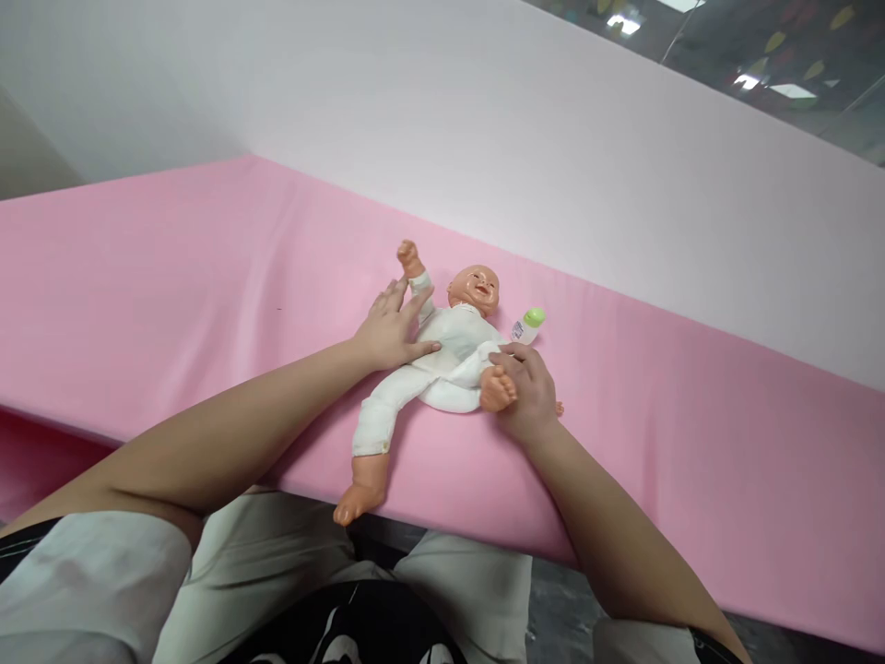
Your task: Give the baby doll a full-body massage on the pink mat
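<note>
A baby doll [453,337] with a white cloth body lies on its back, its head away from me. My left hand [391,332] rests against the doll's side, below its raised arm, with fingers spread and the thumb across the waist. On the other side, my right hand [532,392] is closed around one of the doll's legs, which is bent up toward the belly. The bare foot [498,388] of that leg shows beside my palm. The other leg [377,424] stretches toward me, its foot over the table's front edge.
A small bottle with a green cap [532,319] lies just beyond my right hand, beside the doll. Pink covering [725,443] spreads over the table. Behind it rises a white wall [415,120], with a glass pane [725,55] at the upper right.
</note>
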Demonstrator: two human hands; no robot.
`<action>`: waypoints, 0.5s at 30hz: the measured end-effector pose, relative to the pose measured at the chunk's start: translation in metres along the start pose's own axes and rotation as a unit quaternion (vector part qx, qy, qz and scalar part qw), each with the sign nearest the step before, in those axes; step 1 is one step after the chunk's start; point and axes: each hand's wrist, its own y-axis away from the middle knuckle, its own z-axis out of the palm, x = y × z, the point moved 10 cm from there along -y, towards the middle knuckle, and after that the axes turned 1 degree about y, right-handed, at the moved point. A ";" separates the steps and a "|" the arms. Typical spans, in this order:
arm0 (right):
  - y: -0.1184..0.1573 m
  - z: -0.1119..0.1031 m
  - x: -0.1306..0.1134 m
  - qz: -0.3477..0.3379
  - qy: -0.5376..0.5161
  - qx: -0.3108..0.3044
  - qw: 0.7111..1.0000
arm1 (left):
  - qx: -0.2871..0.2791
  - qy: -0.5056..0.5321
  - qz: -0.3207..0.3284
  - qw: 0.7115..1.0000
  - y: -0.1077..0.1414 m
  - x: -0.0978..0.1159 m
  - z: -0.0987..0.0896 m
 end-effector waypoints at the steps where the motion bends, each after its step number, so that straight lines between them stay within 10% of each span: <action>1: -0.001 0.001 -0.006 -0.012 -0.002 -0.009 1.000 | 0.004 -0.007 0.027 1.000 0.002 0.008 -0.002; 15: -0.008 0.001 -0.033 -0.040 0.000 -0.065 0.997 | -0.027 -0.099 0.254 0.962 0.021 0.075 0.007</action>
